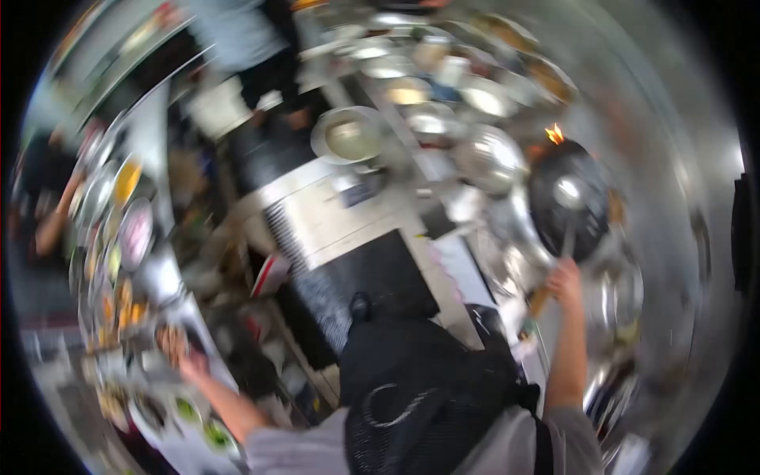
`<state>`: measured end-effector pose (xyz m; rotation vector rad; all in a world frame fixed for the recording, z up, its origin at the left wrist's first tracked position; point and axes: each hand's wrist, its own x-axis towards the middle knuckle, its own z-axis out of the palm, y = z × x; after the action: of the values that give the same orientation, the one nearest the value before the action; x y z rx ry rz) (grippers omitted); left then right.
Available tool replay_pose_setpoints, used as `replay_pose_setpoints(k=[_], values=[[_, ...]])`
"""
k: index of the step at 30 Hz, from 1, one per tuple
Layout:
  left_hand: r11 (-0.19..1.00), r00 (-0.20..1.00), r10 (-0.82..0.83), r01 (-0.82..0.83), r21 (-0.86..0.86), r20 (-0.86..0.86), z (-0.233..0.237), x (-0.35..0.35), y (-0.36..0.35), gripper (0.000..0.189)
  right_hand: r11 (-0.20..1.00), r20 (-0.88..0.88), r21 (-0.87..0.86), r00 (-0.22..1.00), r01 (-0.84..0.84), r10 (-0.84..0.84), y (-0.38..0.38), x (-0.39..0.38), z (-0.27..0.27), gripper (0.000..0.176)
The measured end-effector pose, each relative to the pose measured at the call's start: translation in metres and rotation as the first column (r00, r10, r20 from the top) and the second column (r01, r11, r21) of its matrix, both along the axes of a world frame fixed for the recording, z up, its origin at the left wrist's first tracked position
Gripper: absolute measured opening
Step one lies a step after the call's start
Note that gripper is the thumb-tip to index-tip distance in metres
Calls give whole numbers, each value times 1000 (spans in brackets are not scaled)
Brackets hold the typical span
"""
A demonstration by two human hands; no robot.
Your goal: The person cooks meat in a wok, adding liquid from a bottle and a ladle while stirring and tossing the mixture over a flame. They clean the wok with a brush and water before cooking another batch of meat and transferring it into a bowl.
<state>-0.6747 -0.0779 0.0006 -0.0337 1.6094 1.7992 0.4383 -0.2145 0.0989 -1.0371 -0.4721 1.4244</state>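
Observation:
On the right, my right hand (564,279) is closed round the handle of a metal ladle (567,191), whose round bowl lies inside a black wok (546,207). Orange flame (555,134) shows at the wok's far rim. My left hand (192,365) is stretched out to the left side, right at a small dish of brownish food (170,342). Its fingers are smeared by motion, so I cannot tell their grip. A pink-filled plate (136,234) and a yellow-filled bowl (127,180) stand beyond that hand.
A perforated metal strainer (489,160) sits left of the wok, with several metal bowls behind it. A wide metal basin (347,136) stands farther ahead. Black mats (380,277) lie on the tiled floor (340,214). Another person (237,39) stands ahead; one more (51,222) is at far left.

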Motion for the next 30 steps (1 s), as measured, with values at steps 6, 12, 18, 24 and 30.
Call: replay_pose_setpoints(k=[6, 12, 18, 24, 30], values=[[880, 860, -475, 457, -131, -185, 67, 220, 24, 19, 706, 362, -497, 860, 504, -359, 5, -131, 173, 32], [268, 276, -961, 925, 269, 9, 133, 585, 104, 41, 745, 299, -343, 818, 572, -491, -6, -59, 51, 31], [-43, -116, -640, 992, -115, -760, 163, 883, 130, 44, 712, 997, -82, 63, 697, 53, -104, -68, 30, 67], [-50, -143, 96, 988, -149, -985, 180, 1065, 152, 24, 544, 840, -425, 91, 723, 534, -192, -76, 114, 76], [-49, 14, 269, 999, 1, -963, 228, 1117, 152, 21, 640, 860, -231, -154, 733, 486, -210, -69, 141, 68]])
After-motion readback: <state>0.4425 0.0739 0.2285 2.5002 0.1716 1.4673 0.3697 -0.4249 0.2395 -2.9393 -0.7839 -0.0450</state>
